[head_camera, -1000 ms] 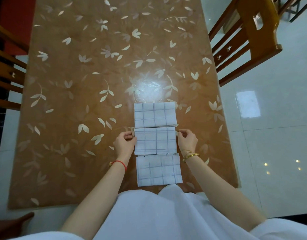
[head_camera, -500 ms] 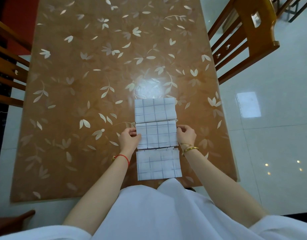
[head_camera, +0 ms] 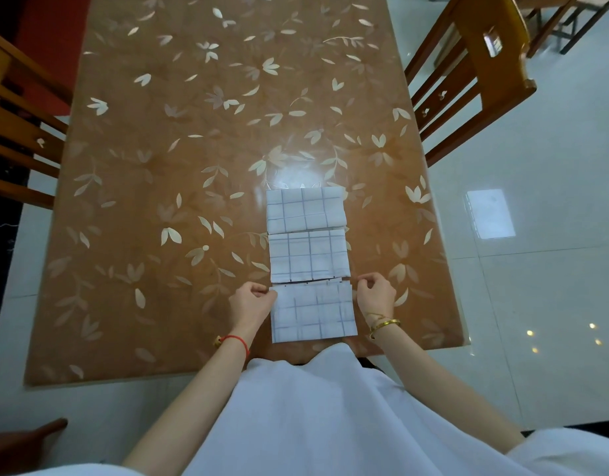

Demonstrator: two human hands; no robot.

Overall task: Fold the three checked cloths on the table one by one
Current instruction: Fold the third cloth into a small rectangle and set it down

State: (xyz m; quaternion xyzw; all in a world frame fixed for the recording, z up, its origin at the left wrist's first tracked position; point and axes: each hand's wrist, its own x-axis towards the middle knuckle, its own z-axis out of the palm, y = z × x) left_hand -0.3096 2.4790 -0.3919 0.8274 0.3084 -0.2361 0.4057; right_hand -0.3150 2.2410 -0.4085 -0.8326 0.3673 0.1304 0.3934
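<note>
Plainly, I find no legible brand, label or writing anywhere in the head view. The glossy brown surface with a pale leaf pattern [head_camera: 179,187] carries three white cloths with a thin dark check, folded into rectangles and laid in a column running away from me, near its right side. The far folded checked cloth [head_camera: 305,210] and the middle folded checked cloth [head_camera: 309,256] lie edge to edge; the near folded checked cloth [head_camera: 313,312] lies just below them, a narrow dark gap showing along its upper edge. A wooden slatted chair [head_camera: 467,73] stands off the right side, another wooden slatted chair [head_camera: 18,132] off the left; white glossy floor tiles [head_camera: 536,269] lie beyond. Nothing covers the cloths. My left hand [head_camera: 250,304], a red cord at the wrist, is curled shut with fingertips pinching the near cloth's upper left corner. My right hand [head_camera: 375,293], gold bangles at the wrist, is likewise curled at the upper right corner; I cannot tell whether it grips the fabric or only touches it.
</note>
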